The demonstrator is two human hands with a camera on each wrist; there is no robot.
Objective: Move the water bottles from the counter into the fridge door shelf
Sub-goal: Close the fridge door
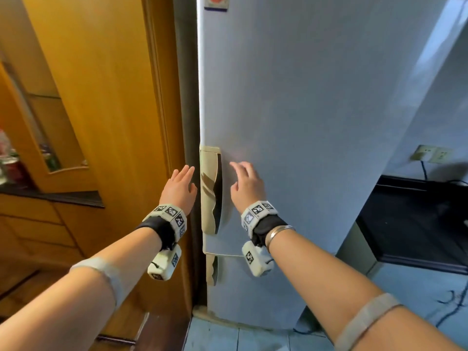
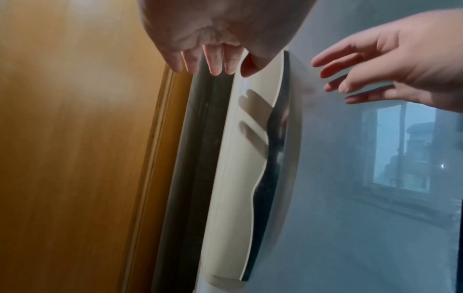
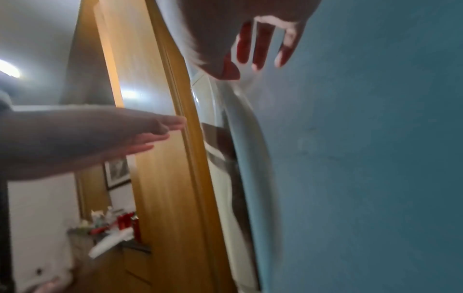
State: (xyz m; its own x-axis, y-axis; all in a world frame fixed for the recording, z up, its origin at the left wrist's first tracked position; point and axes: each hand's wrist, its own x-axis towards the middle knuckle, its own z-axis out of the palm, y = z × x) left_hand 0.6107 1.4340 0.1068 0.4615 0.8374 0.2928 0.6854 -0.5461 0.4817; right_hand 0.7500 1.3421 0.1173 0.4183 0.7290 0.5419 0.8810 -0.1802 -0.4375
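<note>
The pale blue fridge door (image 1: 316,122) stands closed in front of me, with a cream recessed handle (image 1: 210,188) on its left edge. My left hand (image 1: 181,184) hovers just left of the handle, fingers straight, holding nothing. My right hand (image 1: 245,182) hovers just right of the handle, near the door face, fingers loosely spread and empty. In the left wrist view the handle (image 2: 240,154) lies below the left fingertips (image 2: 215,63). In the right wrist view the right hand (image 3: 260,45) is over the door. Blurred bottles (image 3: 112,224) with red labels stand on a counter far left.
A tall wooden cabinet (image 1: 101,97) stands directly left of the fridge, with a narrow dark gap (image 1: 187,97) between them. A dark counter (image 1: 50,196) with red-labelled items (image 1: 10,160) lies far left. A black appliance (image 1: 417,219) and wall socket (image 1: 430,153) are right of the fridge.
</note>
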